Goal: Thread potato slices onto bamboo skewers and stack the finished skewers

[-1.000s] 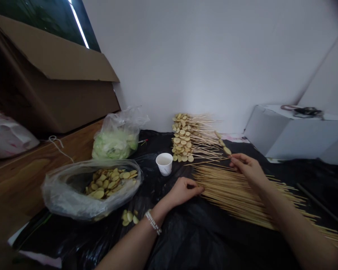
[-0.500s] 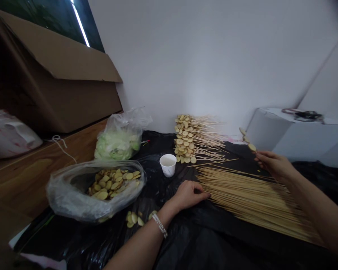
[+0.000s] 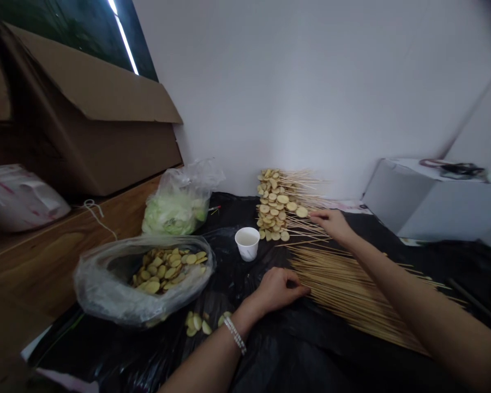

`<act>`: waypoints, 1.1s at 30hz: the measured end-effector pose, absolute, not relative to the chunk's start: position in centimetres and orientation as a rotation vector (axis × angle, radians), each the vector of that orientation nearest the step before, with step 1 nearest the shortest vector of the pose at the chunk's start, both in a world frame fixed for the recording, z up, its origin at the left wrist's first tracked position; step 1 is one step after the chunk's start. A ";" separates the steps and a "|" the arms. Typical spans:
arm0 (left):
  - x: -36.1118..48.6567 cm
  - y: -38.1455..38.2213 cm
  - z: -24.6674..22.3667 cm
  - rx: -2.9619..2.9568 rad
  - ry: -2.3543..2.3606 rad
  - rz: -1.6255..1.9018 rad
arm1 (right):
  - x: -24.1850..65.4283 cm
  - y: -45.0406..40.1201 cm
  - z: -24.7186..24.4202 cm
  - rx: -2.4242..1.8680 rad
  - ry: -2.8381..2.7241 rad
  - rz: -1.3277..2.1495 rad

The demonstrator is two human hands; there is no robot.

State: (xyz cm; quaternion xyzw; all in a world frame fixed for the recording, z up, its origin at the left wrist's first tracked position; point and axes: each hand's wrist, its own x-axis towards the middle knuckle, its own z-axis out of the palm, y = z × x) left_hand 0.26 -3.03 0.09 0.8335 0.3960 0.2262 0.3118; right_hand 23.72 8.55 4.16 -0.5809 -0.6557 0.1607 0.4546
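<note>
Pinched closed, my right hand (image 3: 331, 222) holds a skewer with three potato slices (image 3: 301, 212) over the stack of filled skewers (image 3: 272, 218) near the wall. My left hand (image 3: 280, 288), wearing a beaded bracelet, rests at the left ends of the loose wooden skewers (image 3: 360, 295); its fingertips are pressed together there, and what they grip is too small to make out. Left of it, an open clear plastic bag (image 3: 106, 295) contains many potato slices (image 3: 163, 270). Several loose slices (image 3: 198, 323) lie on the black plastic sheet (image 3: 294, 349).
A white paper cup (image 3: 247, 244) stands between the bag and the stack. Behind are a bag of pale green vegetables (image 3: 175, 210) and a cardboard box (image 3: 106, 147). A white box (image 3: 425, 202) with a dark cord sits at the right.
My right hand has swung left with its loaded skewer, from beside the white box to the stack. My left hand stays at the ends of the loose skewers.
</note>
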 end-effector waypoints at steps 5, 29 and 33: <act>0.3 -3.1 0.1 2.180 1.037 0.594 | 19.4 11.9 3.2 -1.371 -1.699 0.360; 0.2 -3.0 -0.1 2.190 1.021 0.607 | 21.0 7.6 4.2 -1.419 -1.716 -0.014; 0.2 -3.0 0.0 2.205 1.042 0.585 | 22.7 4.8 3.7 -1.452 -1.719 0.062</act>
